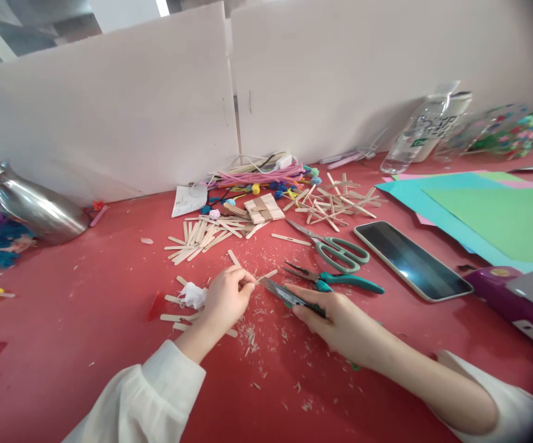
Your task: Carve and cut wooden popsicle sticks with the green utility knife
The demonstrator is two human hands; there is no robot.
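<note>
My left hand [226, 299] pinches a thin wooden craft stick [266, 275] over the red table [86, 344]. My right hand [340, 323] is closed round a green-handled cutter [285, 294] whose blade meets the stick's near end. Wood shavings [266, 332] lie scattered beneath both hands. A crumpled white scrap [193, 295] and a few loose sticks lie just left of my left hand.
Beyond the hands lie green pliers [340, 280], grey-green scissors [335, 249], a phone [412, 259], piles of sticks [202, 235], stick stars [333, 203] and pipe cleaners [261, 175]. Coloured paper [492, 215] and a bottle [421, 129] sit right; a metal jug [36, 206] left. White boards wall the back.
</note>
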